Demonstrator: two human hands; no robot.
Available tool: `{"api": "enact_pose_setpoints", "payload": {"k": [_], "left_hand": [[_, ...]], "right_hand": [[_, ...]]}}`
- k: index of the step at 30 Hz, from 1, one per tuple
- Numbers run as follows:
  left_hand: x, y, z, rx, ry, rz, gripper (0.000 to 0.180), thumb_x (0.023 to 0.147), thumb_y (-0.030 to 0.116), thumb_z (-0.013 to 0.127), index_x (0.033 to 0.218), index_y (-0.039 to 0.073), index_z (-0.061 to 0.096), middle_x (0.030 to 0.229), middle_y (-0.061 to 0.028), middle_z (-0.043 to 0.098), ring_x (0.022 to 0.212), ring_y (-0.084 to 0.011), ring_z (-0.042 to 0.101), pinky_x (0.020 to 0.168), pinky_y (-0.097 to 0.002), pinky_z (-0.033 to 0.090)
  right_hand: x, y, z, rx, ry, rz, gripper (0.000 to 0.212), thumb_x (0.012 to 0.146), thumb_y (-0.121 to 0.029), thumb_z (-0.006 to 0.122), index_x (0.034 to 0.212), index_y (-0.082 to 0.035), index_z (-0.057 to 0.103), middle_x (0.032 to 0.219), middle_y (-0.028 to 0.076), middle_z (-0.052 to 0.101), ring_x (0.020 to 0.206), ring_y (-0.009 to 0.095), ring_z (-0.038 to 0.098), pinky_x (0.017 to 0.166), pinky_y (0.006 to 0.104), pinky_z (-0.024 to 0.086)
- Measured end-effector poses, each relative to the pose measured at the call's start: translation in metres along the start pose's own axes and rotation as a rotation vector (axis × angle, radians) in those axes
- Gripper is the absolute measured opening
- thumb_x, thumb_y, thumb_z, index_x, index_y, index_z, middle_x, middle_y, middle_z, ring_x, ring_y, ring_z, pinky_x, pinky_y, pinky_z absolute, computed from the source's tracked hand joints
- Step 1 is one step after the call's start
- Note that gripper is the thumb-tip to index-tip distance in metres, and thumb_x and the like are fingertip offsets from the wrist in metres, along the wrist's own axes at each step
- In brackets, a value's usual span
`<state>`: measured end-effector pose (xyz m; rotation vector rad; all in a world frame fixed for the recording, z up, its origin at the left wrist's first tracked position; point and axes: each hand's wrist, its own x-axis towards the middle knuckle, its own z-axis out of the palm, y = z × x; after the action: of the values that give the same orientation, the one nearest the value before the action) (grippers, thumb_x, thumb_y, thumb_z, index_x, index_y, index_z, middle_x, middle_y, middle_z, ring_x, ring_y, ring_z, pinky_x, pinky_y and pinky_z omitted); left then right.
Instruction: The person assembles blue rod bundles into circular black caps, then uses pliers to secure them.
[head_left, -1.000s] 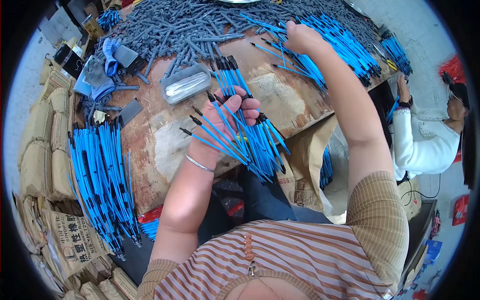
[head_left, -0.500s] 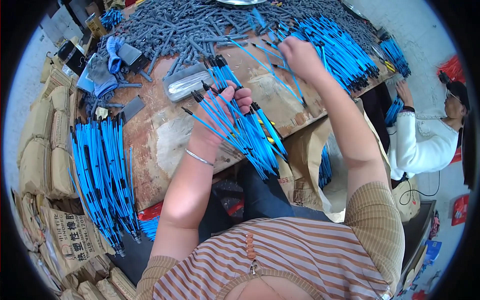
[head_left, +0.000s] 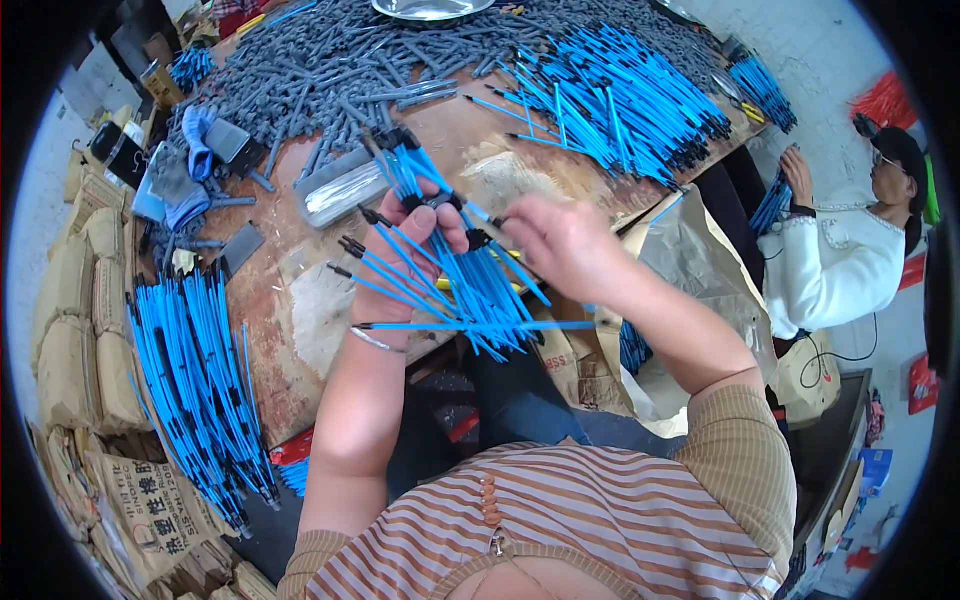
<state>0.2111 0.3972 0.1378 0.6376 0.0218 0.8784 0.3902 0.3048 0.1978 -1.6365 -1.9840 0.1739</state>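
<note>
Two hands work above the near edge of the worn wooden table [head_left: 262, 335]: the left hand [head_left: 418, 232] curls thumb and fingers around a bundle of blue sticks [head_left: 470, 275], whose lower ends reach past that edge. The right hand [head_left: 565, 243], blurred, bends its fingers beside the bundle; I cannot tell whether it pinches one. Scuffed wood separates them from a blue pile [head_left: 625, 105]. Grey parts [head_left: 400, 75] cover the far side; brown sacks [head_left: 75, 365] line the left.
</note>
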Motion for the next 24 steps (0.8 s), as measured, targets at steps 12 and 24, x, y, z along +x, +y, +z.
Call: {"api": "enact_pose_setpoints", "payload": {"k": [12, 24], "left_hand": [[0.022, 0.004, 0.006, -0.085, 0.015, -0.05, 0.019, 0.086, 0.012, 0.057, 0.104, 0.007, 0.053, 0.083, -0.0131, 0.063, 0.072, -0.026, 0.062, 0.063, -0.0388, 0.053], [0.029, 0.012, 0.002, 0.058, 0.133, -0.069, 0.018, 0.086, 0.015, 0.058, 0.102, 0.007, 0.053, 0.084, -0.0124, 0.064, 0.073, -0.0261, 0.064, 0.066, -0.0394, 0.053]], "right_hand": [[0.138, 0.218, -0.063, -0.432, 0.412, 0.515, 0.018, 0.079, -0.022, 0.057, 0.09, -0.013, 0.067, 0.092, 0.014, 0.064, 0.083, 0.03, 0.062, 0.071, 0.041, 0.05], [0.186, 0.266, -0.05, -0.74, 0.198, 0.598, 0.026, 0.076, -0.027, 0.066, 0.098, -0.014, 0.064, 0.095, 0.013, 0.062, 0.091, 0.03, 0.059, 0.076, 0.0423, 0.048]]}}
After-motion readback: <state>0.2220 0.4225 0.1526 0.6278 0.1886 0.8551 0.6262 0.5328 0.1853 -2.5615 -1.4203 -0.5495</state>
